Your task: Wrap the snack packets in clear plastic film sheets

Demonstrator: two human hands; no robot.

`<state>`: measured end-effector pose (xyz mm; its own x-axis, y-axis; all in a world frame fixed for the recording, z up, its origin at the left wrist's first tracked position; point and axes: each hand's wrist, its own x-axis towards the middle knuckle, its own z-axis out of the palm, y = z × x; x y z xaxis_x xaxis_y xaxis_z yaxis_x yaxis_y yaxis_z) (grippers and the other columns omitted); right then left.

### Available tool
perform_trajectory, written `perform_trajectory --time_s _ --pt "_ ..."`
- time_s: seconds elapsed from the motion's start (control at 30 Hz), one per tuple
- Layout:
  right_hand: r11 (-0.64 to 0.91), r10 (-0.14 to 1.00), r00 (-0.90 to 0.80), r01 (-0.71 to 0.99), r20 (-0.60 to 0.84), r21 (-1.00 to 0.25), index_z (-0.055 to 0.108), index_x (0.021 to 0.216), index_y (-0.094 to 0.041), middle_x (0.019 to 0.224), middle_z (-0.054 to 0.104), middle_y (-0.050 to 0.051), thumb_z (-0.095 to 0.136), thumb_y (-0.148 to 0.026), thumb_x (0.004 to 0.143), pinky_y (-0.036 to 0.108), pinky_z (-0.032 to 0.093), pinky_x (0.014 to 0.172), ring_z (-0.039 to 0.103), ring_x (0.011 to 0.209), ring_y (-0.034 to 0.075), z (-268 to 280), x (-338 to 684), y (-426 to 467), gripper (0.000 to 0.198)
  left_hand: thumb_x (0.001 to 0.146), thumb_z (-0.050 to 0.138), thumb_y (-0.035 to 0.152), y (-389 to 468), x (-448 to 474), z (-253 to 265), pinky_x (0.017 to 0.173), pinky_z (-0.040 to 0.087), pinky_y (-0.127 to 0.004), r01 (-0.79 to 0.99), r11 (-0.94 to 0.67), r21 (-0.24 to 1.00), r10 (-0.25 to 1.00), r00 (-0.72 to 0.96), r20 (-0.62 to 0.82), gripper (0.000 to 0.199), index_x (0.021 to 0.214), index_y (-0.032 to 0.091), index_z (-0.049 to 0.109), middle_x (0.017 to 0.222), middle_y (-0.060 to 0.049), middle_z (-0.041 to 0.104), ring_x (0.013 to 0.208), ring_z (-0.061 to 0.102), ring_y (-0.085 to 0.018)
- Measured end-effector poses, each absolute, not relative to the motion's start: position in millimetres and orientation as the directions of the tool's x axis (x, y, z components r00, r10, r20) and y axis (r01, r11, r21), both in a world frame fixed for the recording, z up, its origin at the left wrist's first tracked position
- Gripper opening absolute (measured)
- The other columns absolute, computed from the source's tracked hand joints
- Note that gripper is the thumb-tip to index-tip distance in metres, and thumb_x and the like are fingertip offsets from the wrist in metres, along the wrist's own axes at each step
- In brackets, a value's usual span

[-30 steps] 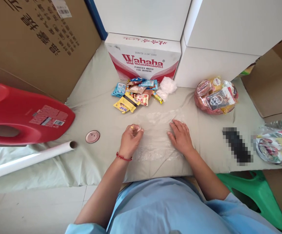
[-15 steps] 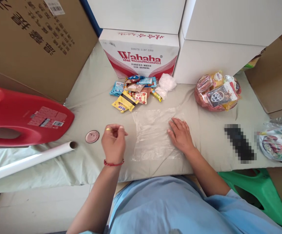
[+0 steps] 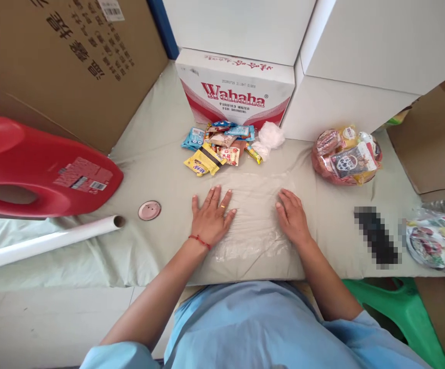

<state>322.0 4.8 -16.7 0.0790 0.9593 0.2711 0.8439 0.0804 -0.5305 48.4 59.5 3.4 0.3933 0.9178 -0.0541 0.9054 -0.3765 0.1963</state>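
Note:
A clear plastic sheet or bag (image 3: 251, 220) lies spread flat on the cloth-covered table (image 3: 168, 256). My left hand (image 3: 210, 218) rests on its left side, palm down with fingers spread. On the right side of the plastic lies my right hand (image 3: 294, 215), flat, its fingers stretched out. Neither hand holds anything. Beyond the plastic sits a pile of small packaged snacks (image 3: 222, 143), with a yellow packet (image 3: 203, 161) at its front. Crumpled white plastic (image 3: 270, 137) touches the pile's right side. A round pink disc (image 3: 149, 210) lies left of my left hand.
At left are a red jug (image 3: 53, 169) and a white tube (image 3: 53, 246). A Wahaha carton (image 3: 238, 92) and white boxes (image 3: 345, 92) stand behind. A filled snack basket (image 3: 320, 164), a blurred dark object (image 3: 378, 238) and a printed bag (image 3: 436, 241) occupy the right.
My left hand has come down from a curled pose above the table and moved right onto the plastic, fingers now spread. My right hand stays on the plastic. The camera view has shifted slightly.

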Motion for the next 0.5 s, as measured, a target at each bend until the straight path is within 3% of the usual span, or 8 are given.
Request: perform_trajectory --time_s 0.17,0.37,0.5 --pt "0.018 0.957 0.171 0.772 0.235 -0.635 0.071 0.120 -0.020 0.133 0.070 0.016 0.045 -0.050 0.104 0.056 0.048 0.113 0.062 0.129 0.029 -3 337 12 0.042 0.105 0.034 0.054 56 44 2 0.125 0.011 -0.073 0.892 -0.401 0.209 0.911 0.412 -0.009 0.061 0.161 0.030 0.040 0.174 -0.012 0.023 0.160 0.027 -0.032" --pt "0.147 0.940 0.051 0.831 0.336 -0.536 0.070 0.119 -0.022 0.124 0.069 0.015 0.052 -0.042 0.101 0.050 0.055 0.100 0.064 0.114 0.029 52 310 66 0.033 0.105 0.035 0.055 56 44 -1 0.125 0.010 -0.073 0.876 -0.404 0.263 0.912 0.409 0.035 0.061 0.160 0.030 0.043 0.174 -0.011 0.024 0.160 0.027 -0.032" --pt "0.223 0.963 -0.134 0.884 0.235 -0.411 0.066 0.128 -0.018 0.124 0.068 0.017 0.053 -0.036 0.099 0.051 0.051 0.103 0.060 0.117 0.034 67 243 128 0.036 0.105 0.034 0.056 56 42 -2 0.125 0.009 -0.073 0.869 -0.403 0.288 0.911 0.411 0.036 0.060 0.159 0.030 0.043 0.174 -0.011 0.025 0.160 0.028 -0.032"
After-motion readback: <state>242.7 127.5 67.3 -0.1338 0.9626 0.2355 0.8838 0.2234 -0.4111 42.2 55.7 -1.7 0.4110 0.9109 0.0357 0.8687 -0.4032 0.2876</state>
